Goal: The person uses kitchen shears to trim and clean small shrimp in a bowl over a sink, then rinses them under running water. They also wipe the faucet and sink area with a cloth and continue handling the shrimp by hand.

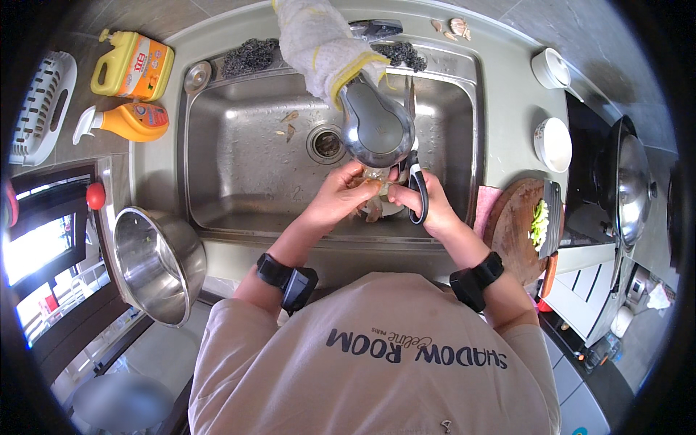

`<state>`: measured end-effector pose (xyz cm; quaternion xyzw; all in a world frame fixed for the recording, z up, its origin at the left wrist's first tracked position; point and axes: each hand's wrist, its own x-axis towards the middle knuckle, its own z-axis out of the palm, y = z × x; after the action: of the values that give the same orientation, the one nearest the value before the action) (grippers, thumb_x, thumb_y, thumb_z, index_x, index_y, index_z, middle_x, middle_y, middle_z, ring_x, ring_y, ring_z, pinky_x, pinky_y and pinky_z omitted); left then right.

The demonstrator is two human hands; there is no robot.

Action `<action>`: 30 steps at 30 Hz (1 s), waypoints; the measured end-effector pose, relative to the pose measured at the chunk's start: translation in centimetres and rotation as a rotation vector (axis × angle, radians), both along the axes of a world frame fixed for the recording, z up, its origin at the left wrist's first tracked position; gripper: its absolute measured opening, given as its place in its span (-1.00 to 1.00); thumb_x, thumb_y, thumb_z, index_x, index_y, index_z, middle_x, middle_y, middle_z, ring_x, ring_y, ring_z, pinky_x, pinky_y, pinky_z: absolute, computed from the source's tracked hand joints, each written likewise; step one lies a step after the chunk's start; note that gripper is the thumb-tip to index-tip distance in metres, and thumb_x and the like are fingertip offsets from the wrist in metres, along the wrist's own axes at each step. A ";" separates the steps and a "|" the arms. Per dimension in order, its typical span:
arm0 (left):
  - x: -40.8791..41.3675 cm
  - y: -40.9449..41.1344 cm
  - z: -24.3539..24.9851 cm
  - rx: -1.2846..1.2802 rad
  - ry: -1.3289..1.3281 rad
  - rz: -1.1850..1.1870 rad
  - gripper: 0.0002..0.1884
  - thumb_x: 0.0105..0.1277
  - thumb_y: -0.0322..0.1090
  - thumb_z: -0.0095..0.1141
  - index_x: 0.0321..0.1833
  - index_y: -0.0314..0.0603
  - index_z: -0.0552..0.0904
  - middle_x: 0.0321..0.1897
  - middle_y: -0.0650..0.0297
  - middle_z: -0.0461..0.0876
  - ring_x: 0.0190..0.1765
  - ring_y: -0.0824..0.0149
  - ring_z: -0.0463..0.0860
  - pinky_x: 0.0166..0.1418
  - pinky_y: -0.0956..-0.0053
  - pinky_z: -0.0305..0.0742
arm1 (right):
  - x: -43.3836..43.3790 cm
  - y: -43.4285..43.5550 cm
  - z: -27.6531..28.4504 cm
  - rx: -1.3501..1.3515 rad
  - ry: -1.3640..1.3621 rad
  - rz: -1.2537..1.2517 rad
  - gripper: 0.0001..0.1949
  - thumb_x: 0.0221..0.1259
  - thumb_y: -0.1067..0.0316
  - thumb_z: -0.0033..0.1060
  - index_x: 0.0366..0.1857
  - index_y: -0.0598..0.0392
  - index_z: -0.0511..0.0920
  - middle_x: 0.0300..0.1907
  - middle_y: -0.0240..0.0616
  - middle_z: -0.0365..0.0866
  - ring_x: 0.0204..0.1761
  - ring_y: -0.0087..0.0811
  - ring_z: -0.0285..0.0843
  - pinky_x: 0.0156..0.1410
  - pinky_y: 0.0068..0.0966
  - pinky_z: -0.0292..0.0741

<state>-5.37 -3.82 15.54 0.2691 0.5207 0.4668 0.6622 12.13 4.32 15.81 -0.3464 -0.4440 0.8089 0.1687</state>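
Both my hands meet over the lower right of a stainless steel sink (250, 179), just below the faucet head (375, 128). My left hand (348, 187) pinches a small translucent, shell-like piece of food (378, 174), seemingly a shrimp, partly hidden by the fingers and faucet. My right hand (421, 198) touches the same piece with its fingertips and also holds black-and-white kitchen scissors (417, 190), blades pointing away from me. Beneath the hands, more brownish pieces (373, 209) show at a pale, round dish, mostly covered.
Scraps (290, 132) lie left of the drain (326, 144). A steel bowl (187, 261) stands left. On the right, a cutting board (511, 228) bears a cleaver (552, 217) and chopped greens (539, 224). A cloth-wrapped faucet neck (321, 49) hangs over the sink.
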 end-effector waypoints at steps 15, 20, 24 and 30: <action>0.8 0.5 0.1 -0.103 -0.179 0.053 -0.72 0.38 -0.28 0.09 0.08 -0.21 0.53 -0.32 0.45 0.54 -0.35 0.62 0.43 -0.28 0.67 0.33 | 1.0 0.5 -0.1 -0.008 -0.080 -0.032 -0.72 0.10 0.37 0.30 -0.13 0.18 0.50 -0.37 -0.33 0.59 -0.31 -0.55 0.54 -0.19 -0.62 0.44; 1.1 0.6 -0.6 0.076 -0.009 -0.071 -0.74 0.35 -0.35 0.05 0.07 -0.19 0.50 -0.38 0.45 0.47 -0.37 0.59 0.41 -0.29 0.64 0.34 | 1.2 0.6 -0.2 0.097 -0.038 -0.015 -0.82 0.11 0.45 0.25 -0.21 0.13 0.51 -0.41 -0.47 0.55 -0.34 -0.66 0.46 -0.19 -0.67 0.39; 1.1 0.6 -1.3 0.046 -0.043 -0.037 -0.77 0.36 -0.38 0.04 0.05 -0.18 0.49 -0.38 0.45 0.45 -0.39 0.58 0.38 -0.30 0.62 0.33 | 1.3 0.3 -1.2 0.132 -0.017 -0.011 -0.83 0.10 0.47 0.26 -0.23 0.11 0.52 -0.42 -0.54 0.50 -0.35 -0.72 0.41 -0.21 -0.70 0.34; 1.2 0.7 -1.5 0.022 -0.081 0.018 -0.81 0.39 -0.34 0.04 0.00 -0.17 0.52 -0.36 0.45 0.48 -0.38 0.58 0.41 -0.30 0.64 0.33 | 1.1 0.3 -0.8 0.124 -0.066 0.009 -0.80 0.12 0.44 0.25 -0.19 0.14 0.49 -0.41 -0.39 0.56 -0.30 -0.59 0.51 -0.13 -0.62 0.41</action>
<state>-4.21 -3.11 14.00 0.2525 0.4906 0.4891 0.6755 13.21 4.61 15.00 -0.3597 -0.5001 0.7688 0.1715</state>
